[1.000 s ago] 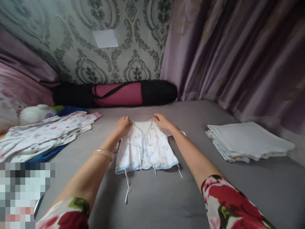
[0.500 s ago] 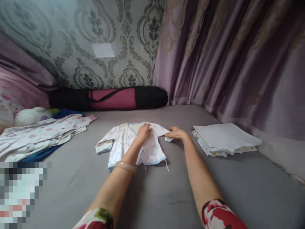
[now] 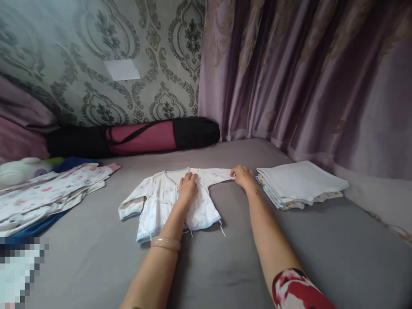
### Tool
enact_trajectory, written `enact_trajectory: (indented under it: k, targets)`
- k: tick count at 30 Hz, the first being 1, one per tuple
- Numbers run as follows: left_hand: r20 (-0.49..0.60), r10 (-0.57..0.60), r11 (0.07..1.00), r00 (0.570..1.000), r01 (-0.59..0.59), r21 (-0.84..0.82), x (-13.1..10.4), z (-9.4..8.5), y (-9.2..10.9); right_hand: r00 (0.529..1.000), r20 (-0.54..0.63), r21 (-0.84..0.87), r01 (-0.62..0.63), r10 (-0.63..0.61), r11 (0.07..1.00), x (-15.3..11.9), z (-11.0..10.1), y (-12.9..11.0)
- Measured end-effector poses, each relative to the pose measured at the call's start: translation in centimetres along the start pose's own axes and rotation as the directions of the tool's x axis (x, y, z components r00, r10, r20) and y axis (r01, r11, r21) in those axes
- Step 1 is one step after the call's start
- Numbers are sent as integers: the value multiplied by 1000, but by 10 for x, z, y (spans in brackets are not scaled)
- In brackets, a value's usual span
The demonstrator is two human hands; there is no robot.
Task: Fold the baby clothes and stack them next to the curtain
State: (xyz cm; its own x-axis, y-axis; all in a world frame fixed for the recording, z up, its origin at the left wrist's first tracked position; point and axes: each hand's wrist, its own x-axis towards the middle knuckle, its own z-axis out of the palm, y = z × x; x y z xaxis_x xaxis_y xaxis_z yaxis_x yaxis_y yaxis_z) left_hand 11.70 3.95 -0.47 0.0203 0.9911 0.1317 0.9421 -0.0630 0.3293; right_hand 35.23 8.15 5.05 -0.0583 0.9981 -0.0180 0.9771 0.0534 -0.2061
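Note:
A small white baby shirt [image 3: 157, 189] with pale blue trim and thin ties lies spread on the grey sheet. My left hand [image 3: 188, 187] rests flat on its chest, fingers apart, a pale bangle on that wrist. At the cuff of the sleeve stretched out to the right, my right hand [image 3: 242, 175] has its fingers closed on the fabric. The shirt's other sleeve lies bent down at the left.
Folded white cloths [image 3: 301, 182] are stacked at the right on the grey bed [image 3: 219, 266]. Printed clothes [image 3: 64, 189] lie at the left near a white plush toy [image 3: 24, 169]. A black and maroon bag [image 3: 141, 137] lies along the wall, beside purple curtains [image 3: 273, 77].
The right sleeve, earlier slanting down with its cuff folded under, is now straight out to the side with my right hand at its end. The view has shifted slightly right.

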Motion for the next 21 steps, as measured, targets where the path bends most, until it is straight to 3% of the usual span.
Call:
enact_trajectory:
  k: [4, 8, 13, 18, 21]
  targets:
    - [-36, 1, 1000, 999, 0, 29, -1, -4, -1, 977, -91, 96, -185, 194, 978, 3, 6, 0]
    - [-74, -119, 989, 990, 125, 82, -6, -16, 1, 953, -103, 87, -278, 286, 957, 5, 15, -3]
    - [-68, -178, 975, 982, 185, 126, -9, -25, 1, 957, -53, 142, -275, 285, 951, 12, 23, 0]
    - [-57, -178, 974, 982, 184, 129, -9, -24, -2, 957, -185, 121, -205, 224, 971, 11, 26, 0]
    - [-50, -178, 974, 983, 183, 130, -9, -24, -2, 945, -214, 85, -234, 247, 968, 7, 26, -2]
